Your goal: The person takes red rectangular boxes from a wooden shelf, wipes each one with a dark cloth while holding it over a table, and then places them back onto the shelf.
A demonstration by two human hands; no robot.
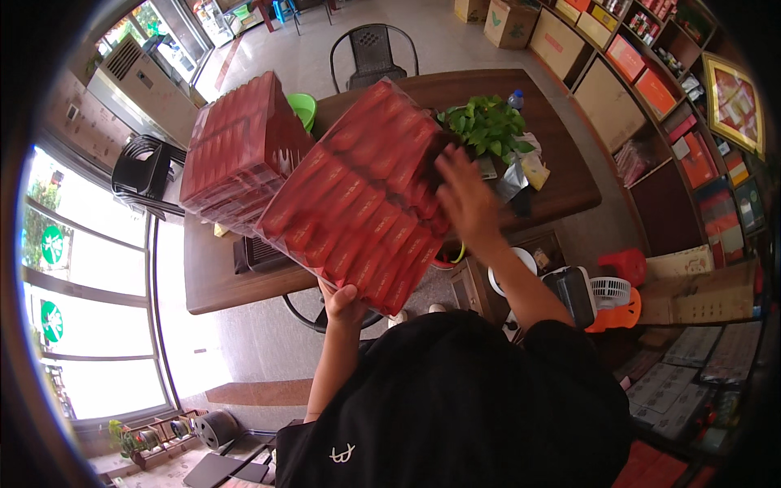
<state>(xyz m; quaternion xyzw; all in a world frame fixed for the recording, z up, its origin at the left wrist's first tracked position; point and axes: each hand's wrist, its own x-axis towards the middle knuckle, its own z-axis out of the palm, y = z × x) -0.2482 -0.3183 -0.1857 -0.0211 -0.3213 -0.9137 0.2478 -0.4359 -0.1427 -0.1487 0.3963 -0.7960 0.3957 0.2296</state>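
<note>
A tilted clear plastic pack of red packets (360, 201), set in rows, is held up in front of me over the near edge of the table. My left hand (345, 303) grips its lower corner, thumb on the near face. Beside the pack's right side is my right hand (465, 189), blurred, with its fingers spread; whether it touches the packets is unclear. A stack of similar red packs (238, 146) in clear plastic stands on the wooden table (561, 183) to the left, partly behind the held pack.
On the table are a leafy green plant (488, 125), a bottle with a blue cap (516, 99), a green basin (302, 110) and a dark slatted tray (262, 255). A woven-back chair (373, 55) stands beyond. Shelves with boxes (625, 58) line the right; windows (91, 305) are at left.
</note>
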